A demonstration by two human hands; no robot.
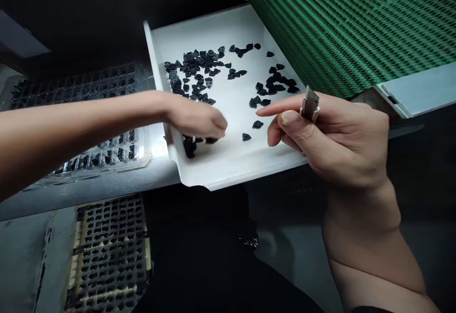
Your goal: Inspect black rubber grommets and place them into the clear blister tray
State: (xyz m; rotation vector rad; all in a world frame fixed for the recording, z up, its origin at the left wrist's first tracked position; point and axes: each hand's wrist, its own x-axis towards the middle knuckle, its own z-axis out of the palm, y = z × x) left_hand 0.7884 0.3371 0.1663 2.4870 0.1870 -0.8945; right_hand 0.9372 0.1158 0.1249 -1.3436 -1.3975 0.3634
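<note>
My left hand [199, 118] reaches over the front left of a white tray [228, 170]. Its fingers are bent together, with a small black part [211, 140] at the fingertips, partly hidden by the hand. More black parts [190, 147] lie just under it. Over the tray's right side, my right hand [331, 132] is wrapped round a small utility knife [309, 104], its metal blade pointing up and the rest hidden in the palm. The right index finger is stretched out above the tray. Many loose black pieces [203, 61] lie scattered and heaped across the tray.
A green conveyor belt [363, 23] runs along the tray's right. Left of the tray, a clear plastic tray [144, 154] holds black parts in rows on a metal surface [156, 170]. Lower left sits another filled grid tray [110, 251].
</note>
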